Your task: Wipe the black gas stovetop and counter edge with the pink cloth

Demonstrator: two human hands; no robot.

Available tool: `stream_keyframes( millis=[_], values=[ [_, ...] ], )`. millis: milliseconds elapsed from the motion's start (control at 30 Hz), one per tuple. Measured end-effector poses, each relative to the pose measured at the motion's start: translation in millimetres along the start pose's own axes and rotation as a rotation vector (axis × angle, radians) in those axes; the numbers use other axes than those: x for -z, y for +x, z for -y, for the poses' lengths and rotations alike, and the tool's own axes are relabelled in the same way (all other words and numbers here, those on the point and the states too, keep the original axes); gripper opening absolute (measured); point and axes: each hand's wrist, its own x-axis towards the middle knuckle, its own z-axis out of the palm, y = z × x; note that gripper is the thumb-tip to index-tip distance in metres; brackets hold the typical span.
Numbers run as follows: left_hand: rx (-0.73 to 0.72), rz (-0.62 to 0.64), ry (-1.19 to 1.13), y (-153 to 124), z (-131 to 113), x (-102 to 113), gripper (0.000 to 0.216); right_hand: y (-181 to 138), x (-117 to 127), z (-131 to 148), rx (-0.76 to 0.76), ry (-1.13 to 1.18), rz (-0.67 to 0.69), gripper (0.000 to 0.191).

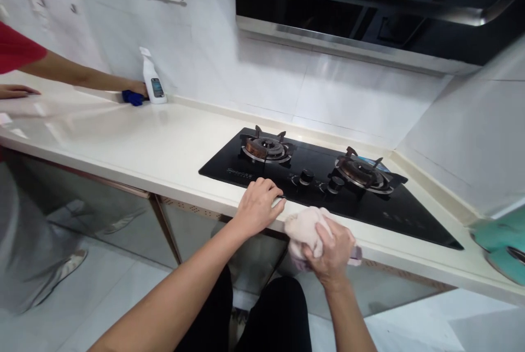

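Observation:
My left hand (257, 205) rests on the front edge of the cream counter (164, 150), its curled fingers touching the near rim of the black glass gas hob (369, 204). My right hand (330, 251) is closed round a bunched pale pink cloth (302, 226), which presses against the counter's front edge just below the hob. The hob has two burners (266, 148) and two knobs (307, 176) between them.
Another person in a red sleeve reaches along the far left counter, one hand on a blue cloth (132, 97) beside a white spray bottle (152, 77). A range hood (369, 7) hangs above the hob. A teal pot (502, 242) sits at the right. Glass cabinet doors lie below.

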Motion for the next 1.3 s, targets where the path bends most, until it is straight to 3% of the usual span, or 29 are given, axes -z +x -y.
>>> stream_keyframes(
  millis=[133,333,467,567,633,733,833,967,1133,1300],
  values=[
    [0.009,-0.007,-0.023,0,-1,-1,0.017,-37,26,-82,-0.076,-0.109,-0.056,0.046],
    [0.012,-0.015,-0.037,0,-1,-2,0.019,-75,97,-200,-0.581,-0.295,-0.034,0.068],
    [0.017,-0.021,-0.033,-2,-2,-3,0.019,-54,134,-248,-0.949,-0.282,0.236,0.076],
    [0.025,-0.022,-0.03,-3,-3,-4,0.019,-29,136,-257,-1.012,-0.299,0.428,0.081],
    [0.029,-0.021,-0.035,-3,-3,-5,0.019,-17,127,-245,-0.967,-0.326,0.516,0.085],
    [0.025,-0.023,-0.065,-3,-2,-5,0.02,-3,105,-204,-0.778,-0.309,0.565,0.079],
    [0.037,-0.049,-0.148,-3,-2,-2,0.018,17,78,-142,-0.522,-0.221,0.572,0.066],
    [0.128,-0.164,-0.396,-7,-10,10,0.012,57,38,-47,-0.309,-0.078,0.554,0.046],
    [0.13,-0.284,-0.533,-20,-23,33,0.016,104,-5,59,-0.162,0.162,0.609,0.028],
    [0.155,-0.283,-0.473,-32,-12,40,0.02,124,-30,114,-0.094,0.349,0.642,0.022]
  ],
)
